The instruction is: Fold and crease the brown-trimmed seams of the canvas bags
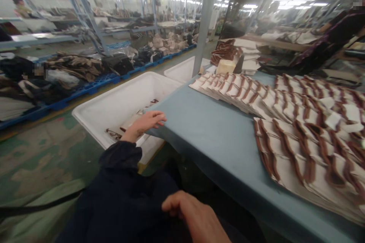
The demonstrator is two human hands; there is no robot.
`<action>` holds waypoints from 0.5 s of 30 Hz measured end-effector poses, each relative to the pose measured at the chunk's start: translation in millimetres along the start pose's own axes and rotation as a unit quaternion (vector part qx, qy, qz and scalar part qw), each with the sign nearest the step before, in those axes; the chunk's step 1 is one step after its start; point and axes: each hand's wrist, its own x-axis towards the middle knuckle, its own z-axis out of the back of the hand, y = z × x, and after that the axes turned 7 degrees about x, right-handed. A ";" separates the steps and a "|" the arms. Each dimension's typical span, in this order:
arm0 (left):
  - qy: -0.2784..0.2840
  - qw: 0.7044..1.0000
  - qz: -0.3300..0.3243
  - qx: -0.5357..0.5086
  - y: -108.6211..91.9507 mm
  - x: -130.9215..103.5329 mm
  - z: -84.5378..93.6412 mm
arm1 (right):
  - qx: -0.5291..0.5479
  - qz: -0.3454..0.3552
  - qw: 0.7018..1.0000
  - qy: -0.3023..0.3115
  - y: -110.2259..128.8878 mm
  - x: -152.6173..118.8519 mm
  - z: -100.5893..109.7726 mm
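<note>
My left hand (146, 123) is held out over the near right rim of a white plastic bin (114, 102), beside the corner of the blue-covered table (199, 121). Its fingers are extended, with nothing in them. Low in the view, my right hand (192, 212) is in front of my dark clothing, its fingers curled and partly hidden; whether they hold anything does not show. A few brown-and-white pieces (114, 133) lie inside the bin. Overlapping rows of white pieces with brown edges (296, 152) cover the table's right side.
A metal post (203, 26) rises behind the table's far left corner. Blue pallets (94, 85) with piled fabric line the left. At the upper right, a person in dark clothing (336, 38) leans by another table. A second white bin (185, 69) stands behind the first.
</note>
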 end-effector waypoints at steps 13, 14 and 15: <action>0.027 0.987 -0.008 -0.159 -48.0 10.0 -52.1 | -0.020 0.003 0.992 -0.123 0.7 -11.3 -58.1; 0.026 0.987 -0.010 -0.157 -51.9 11.5 -53.1 | -0.011 -0.020 0.992 -0.122 5.9 -19.8 -54.3; 0.023 0.988 -0.011 -0.152 -55.0 13.0 -54.0 | -0.001 -0.045 0.989 -0.140 14.4 -29.1 -49.9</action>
